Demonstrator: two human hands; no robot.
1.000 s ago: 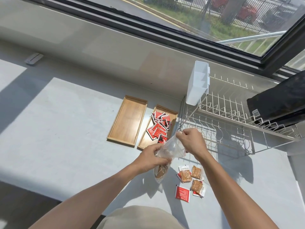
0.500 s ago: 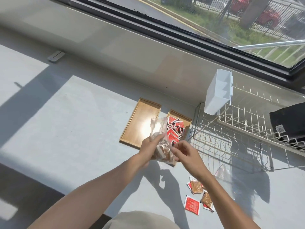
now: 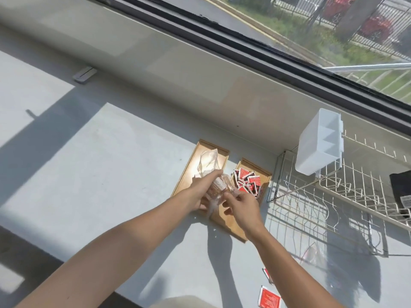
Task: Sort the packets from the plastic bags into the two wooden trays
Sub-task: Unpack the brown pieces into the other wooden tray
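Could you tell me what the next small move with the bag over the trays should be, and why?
Probably tip the plastic bag so its brown packets drop into the left tray: both hands hold it there, and the right tray already holds red packets.

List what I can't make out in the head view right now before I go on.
- Packets in the plastic bag: number hidden by the left hand and right hand.
- Near ends of both wooden trays: covered by the hands.
- Red packet on the counter: cut off by the bottom edge.
- Black object on the dish rack: cut off by the right edge.
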